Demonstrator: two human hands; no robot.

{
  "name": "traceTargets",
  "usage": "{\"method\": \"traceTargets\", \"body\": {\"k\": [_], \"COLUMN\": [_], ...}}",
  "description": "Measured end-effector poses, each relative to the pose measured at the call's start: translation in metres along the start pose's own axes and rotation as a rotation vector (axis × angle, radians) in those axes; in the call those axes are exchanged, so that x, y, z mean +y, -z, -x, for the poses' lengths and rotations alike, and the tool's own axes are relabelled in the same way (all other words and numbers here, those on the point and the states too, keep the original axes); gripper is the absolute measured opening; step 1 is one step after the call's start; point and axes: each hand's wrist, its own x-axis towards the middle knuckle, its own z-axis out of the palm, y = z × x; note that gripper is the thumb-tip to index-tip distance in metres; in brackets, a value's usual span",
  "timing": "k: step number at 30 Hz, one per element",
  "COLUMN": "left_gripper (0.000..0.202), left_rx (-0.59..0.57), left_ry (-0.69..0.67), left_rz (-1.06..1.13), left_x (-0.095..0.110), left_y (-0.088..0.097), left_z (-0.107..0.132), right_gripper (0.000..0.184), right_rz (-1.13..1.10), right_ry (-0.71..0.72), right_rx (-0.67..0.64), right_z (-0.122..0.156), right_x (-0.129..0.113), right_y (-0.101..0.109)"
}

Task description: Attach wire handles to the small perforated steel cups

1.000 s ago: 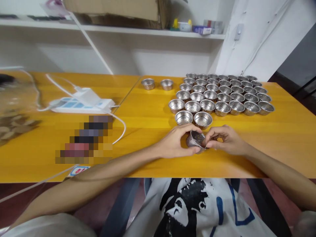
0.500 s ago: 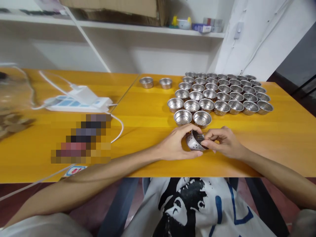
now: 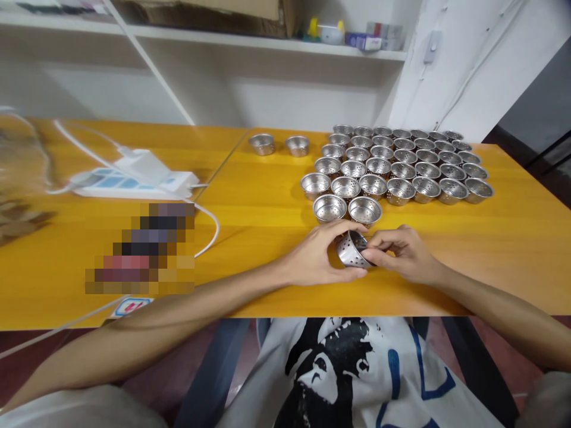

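A perforated metal cup is tilted on its side close to the table's front edge, its mouth turned to the right. My left hand wraps round it, thumb below and fingers above. At the cup's mouth, my right hand has its thumb and fingers pinched together at the rim. Whether those fingertips grip the rim or something small is hidden. Just beyond the hands stand two more perforated cups, a left one and a right one, both upright.
Rows of similar cups fill the table's back right. Two separate cups stand further left. A white power strip with cables lies on the left, behind a pixelated patch. A shelf runs along the back wall.
The view has shifted slightly. My left hand still holds the cup, and my right fingers stay at its mouth, with the cup turned a little.
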Motion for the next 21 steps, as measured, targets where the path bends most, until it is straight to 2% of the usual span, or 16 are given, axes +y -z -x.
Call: {"method": "traceTargets", "body": {"k": [8,14,16,19,21], "left_gripper": [0.058,0.060,0.063,0.064,0.061], "left_rx": [-0.004,-0.012,0.002,0.067,0.123], "left_ry": [-0.013,0.006,0.018,0.025,0.024], "left_rz": [0.022,0.036,0.040,0.088,0.150], "left_x": [0.000,0.000,-0.001,-0.002,-0.003], "left_y": [0.002,0.002,0.003,0.007,0.010], "left_z": [-0.001,0.000,-0.001,-0.002,-0.003], "right_gripper": [0.046,0.044,0.040,0.028,0.030], "right_rz": [-0.017,0.034,0.093,0.267,0.389], "right_ry": [-0.013,0.031,0.092,0.262,0.377], "right_rx": [-0.005,0.009,0.028,0.080,0.112], "right_z": [0.000,0.001,0.002,0.003,0.004], "right_x": [-0.002,-0.002,0.000,0.002,0.004], "right_y": [0.000,0.003,0.007,0.013,0.012]}}
